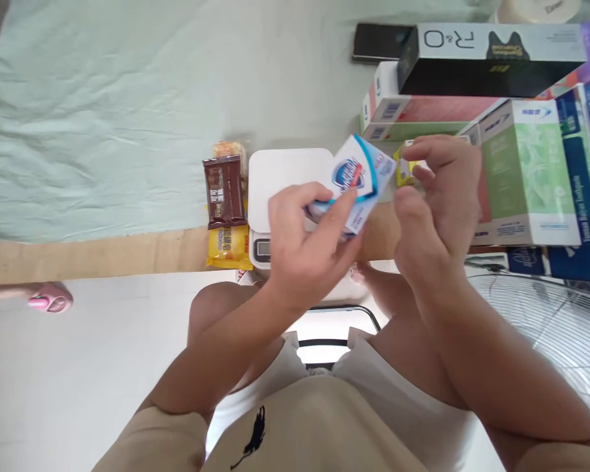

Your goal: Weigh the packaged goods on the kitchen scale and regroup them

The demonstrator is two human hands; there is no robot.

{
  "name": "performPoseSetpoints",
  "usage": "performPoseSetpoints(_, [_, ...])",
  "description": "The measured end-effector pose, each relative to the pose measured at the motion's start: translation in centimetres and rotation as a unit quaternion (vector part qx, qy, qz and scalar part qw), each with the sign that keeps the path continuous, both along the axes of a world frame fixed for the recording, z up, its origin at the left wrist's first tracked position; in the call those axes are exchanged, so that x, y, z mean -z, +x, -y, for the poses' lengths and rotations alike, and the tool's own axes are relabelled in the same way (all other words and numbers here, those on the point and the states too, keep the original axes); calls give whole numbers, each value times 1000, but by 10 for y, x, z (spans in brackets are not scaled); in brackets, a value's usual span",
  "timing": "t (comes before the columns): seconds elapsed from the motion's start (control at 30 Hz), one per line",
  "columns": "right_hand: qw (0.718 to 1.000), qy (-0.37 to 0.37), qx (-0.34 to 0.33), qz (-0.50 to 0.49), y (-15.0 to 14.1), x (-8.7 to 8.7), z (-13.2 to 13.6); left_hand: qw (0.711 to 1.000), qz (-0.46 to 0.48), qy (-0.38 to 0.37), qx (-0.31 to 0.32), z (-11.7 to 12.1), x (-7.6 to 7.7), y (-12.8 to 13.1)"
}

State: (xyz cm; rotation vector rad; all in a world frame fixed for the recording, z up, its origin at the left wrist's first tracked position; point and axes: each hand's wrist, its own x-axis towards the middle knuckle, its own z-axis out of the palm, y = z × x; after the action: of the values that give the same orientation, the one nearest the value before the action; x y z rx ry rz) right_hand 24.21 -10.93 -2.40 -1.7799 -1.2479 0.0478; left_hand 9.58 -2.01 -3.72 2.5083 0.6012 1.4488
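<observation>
My left hand [305, 242] grips a small white and blue soap box [356, 180], holding it tilted above a white kitchen scale [280, 177]. My right hand [437, 196] is just right of the box, its fingers curled with thumb and forefinger pinched close to a small yellow packet [403, 172]; whether it holds that packet I cannot tell. The scale's display [262, 248] faces me at the table's near edge.
Left of the scale lie a brown chocolate pack [225, 190] and a yellow snack pack [229, 248]. Stacked boxes [521, 170] fill the right, a long black box [491, 59] and a dark phone [378, 42] behind. A fan grille [545, 321] stands low right. A pale green cloth [103, 111] covers the table.
</observation>
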Motion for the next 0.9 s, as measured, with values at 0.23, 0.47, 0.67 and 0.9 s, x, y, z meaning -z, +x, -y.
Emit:
performPoseSetpoints(0.23, [997,-47,-68,6,-27,13,-36,998,-13,-34,-51,-26,7,-39])
performPoseSetpoints(0.47, [998,-42,-55,14,-39,10,-53,986,-110,-64,-105,-22,1,-44])
performPoseSetpoints(0.67, [999,-27,-26,9,-33,15,-51,987,-91,-73,-107,-23,-5,-48])
performPoseSetpoints(0.9, [997,-62,-34,-35,-31,20,-49,978,-161,-82,-104,-21,-4,-52])
